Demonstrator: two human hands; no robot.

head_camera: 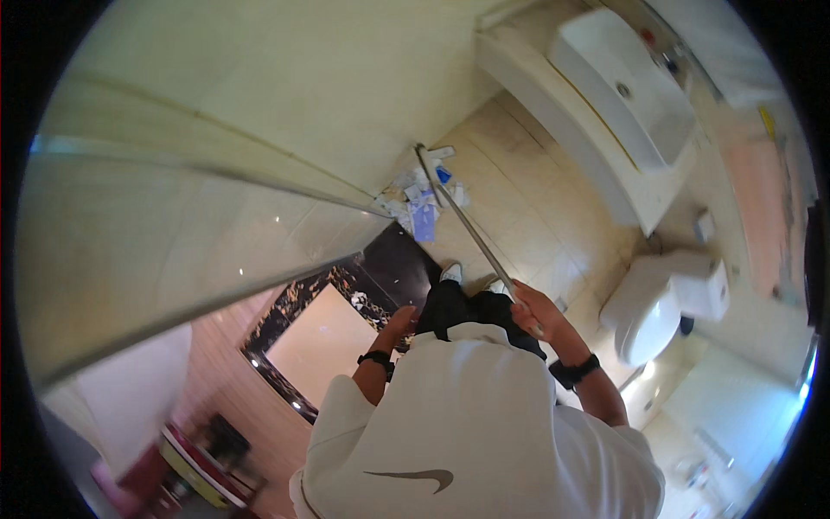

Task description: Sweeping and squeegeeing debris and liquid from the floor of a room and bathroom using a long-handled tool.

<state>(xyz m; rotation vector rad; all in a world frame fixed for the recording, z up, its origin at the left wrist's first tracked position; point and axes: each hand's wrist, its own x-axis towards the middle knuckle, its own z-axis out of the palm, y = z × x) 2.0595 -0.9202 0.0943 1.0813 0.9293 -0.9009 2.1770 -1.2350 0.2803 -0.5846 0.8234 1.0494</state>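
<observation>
My right hand (533,310) is closed around the metal handle (483,246) of a long-handled floor tool. The tool's narrow dark head (428,174) rests at a pile of paper litter (415,204) on the tiled floor, beside the wall corner. Among the litter lie a light purple sheet (423,220) and a small blue piece (443,174). Whether the head is a broom or a squeegee, I cannot tell. My left hand (403,319) hangs by my left thigh, away from the handle; its fingers are partly hidden. Both wrists carry black bands.
A white basin (622,91) sits on a curved counter (583,123) at the upper right, with a white toilet (655,318) below it. A dark stone threshold (395,266) borders the tiles at left. Scraps lie on the threshold. A glossy wall (194,246) stands at left.
</observation>
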